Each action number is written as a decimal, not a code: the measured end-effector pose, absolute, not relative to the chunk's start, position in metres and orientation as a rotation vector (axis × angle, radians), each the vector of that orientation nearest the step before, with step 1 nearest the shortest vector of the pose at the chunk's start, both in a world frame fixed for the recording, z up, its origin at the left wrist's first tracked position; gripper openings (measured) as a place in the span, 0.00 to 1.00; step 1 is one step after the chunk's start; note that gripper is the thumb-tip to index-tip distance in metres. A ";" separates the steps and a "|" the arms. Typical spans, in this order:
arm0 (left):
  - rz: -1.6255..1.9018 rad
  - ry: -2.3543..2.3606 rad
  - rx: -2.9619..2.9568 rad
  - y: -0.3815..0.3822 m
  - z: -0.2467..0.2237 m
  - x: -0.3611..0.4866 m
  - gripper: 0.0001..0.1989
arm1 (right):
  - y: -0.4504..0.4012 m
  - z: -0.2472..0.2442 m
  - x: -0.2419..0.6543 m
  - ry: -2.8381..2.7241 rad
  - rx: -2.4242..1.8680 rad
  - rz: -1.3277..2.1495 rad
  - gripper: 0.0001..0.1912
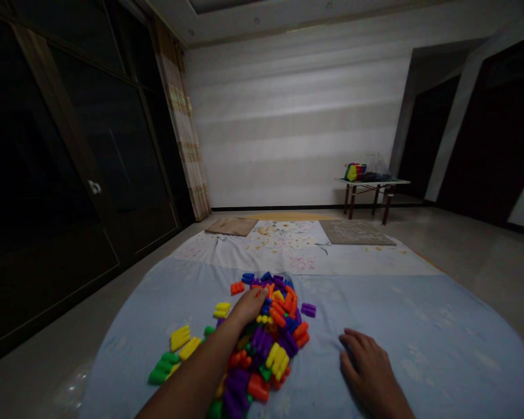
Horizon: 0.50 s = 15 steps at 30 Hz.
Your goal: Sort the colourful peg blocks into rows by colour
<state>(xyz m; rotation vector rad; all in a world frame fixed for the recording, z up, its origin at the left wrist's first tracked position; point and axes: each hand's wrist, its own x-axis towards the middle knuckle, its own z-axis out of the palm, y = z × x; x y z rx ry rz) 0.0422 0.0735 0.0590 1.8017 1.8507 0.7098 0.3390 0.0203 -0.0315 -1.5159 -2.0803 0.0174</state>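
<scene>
Low-light int. view: horiz. bands, alternately paler and darker, cross the far wall (288, 128), while the L glass doors (26, 174) and far-R doorway (432, 134) read near-black. A soft shadow edges the right hand (369, 366); small glare spots mark the near-L floor (72, 387). Wide-angle distort. stretches the edges, w/ fine detail slightly soft throughout.

Small side table (372, 183) w/ dark legs is seen at far right, by wall (288, 128); multicolored bag (355, 171) & clear plastic bag (376, 167) are set on top. Patterned curtain (186, 128) is hung at L, next to dark glass doors (100, 139) w/ white handle (95, 187).
</scene>
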 end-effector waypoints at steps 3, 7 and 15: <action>0.809 1.804 1.835 0.059 0.066 0.037 0.25 | 0.019 -0.030 0.339 -2.082 -1.515 0.014 0.16; 0.981 2.012 1.732 0.027 0.067 -0.025 0.28 | 0.019 -0.030 0.340 -2.085 -1.525 0.012 0.16; 0.987 2.160 1.454 -0.052 0.024 -0.121 0.34 | 0.021 -0.033 0.342 -2.104 -1.515 0.035 0.17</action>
